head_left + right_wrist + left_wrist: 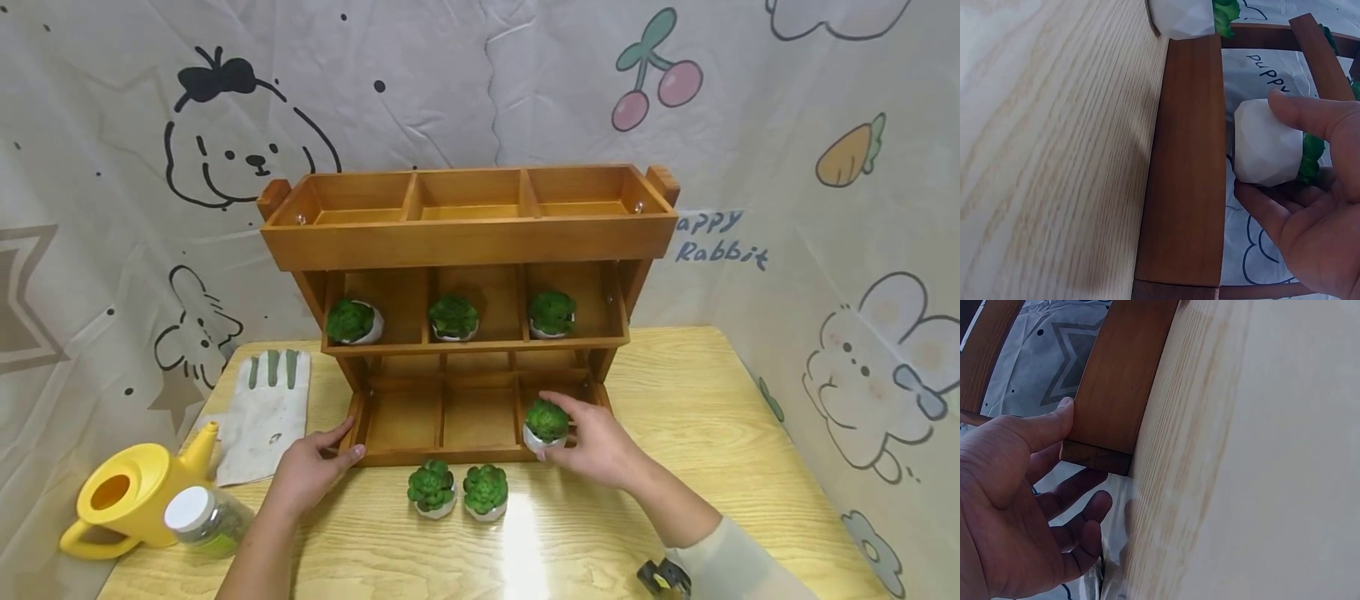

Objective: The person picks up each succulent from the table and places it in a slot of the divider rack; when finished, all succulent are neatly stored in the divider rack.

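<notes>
A wooden three-tier plant shelf (pixel 465 243) stands on the table. My left hand (pixel 309 473) holds the left front corner of its bottom tier, with the thumb on the front board (pixel 1116 381) and the index finger partly hidden behind the corner. My right hand (pixel 600 442) grips a small potted succulent (pixel 546 423) by its white faceted pot (pixel 1266 144), above the bottom tier's right compartment. Two more potted succulents, one on the left (pixel 432 487) and one on the right (pixel 486 492), stand on the table before the shelf.
The middle tier bears a potted plant in the left (pixel 351 322), centre (pixel 453 317) and right (pixel 552 313) compartments. At left are a yellow watering can (pixel 142 492), a lidded jar (pixel 210 521) and a glove (pixel 262 417). A black object (pixel 663 577) lies near my right sleeve.
</notes>
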Demonstrator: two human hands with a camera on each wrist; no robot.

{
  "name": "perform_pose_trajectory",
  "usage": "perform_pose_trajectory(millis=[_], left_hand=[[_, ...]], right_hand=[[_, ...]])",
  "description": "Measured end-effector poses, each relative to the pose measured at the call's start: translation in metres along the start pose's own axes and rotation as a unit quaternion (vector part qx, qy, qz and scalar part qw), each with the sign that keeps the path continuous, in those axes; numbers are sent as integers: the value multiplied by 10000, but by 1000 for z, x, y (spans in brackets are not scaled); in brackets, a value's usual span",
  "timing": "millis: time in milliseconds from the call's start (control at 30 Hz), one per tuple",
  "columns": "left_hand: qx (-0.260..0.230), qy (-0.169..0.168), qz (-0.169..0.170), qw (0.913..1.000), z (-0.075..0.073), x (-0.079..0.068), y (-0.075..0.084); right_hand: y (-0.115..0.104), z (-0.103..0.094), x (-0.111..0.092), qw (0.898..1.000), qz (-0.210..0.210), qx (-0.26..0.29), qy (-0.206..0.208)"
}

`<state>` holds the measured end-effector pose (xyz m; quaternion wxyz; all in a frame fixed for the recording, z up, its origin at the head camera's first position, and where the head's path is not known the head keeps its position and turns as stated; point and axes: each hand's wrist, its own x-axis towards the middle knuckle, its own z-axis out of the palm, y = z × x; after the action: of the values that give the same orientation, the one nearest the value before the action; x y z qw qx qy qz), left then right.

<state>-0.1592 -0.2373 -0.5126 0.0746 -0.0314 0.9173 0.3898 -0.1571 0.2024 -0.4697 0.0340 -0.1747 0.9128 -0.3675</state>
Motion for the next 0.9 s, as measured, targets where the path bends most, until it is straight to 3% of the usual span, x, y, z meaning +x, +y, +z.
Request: perform_pose_trajectory(millis=[500,900], left_hand=[[-40,22,52,10000,0,-1,-1],[-154,41,-14,9999,0,-1,0]], right_hand=[[10,6,15,9991,307,-115,269],[16,12,20,9989,388,-172,214]])
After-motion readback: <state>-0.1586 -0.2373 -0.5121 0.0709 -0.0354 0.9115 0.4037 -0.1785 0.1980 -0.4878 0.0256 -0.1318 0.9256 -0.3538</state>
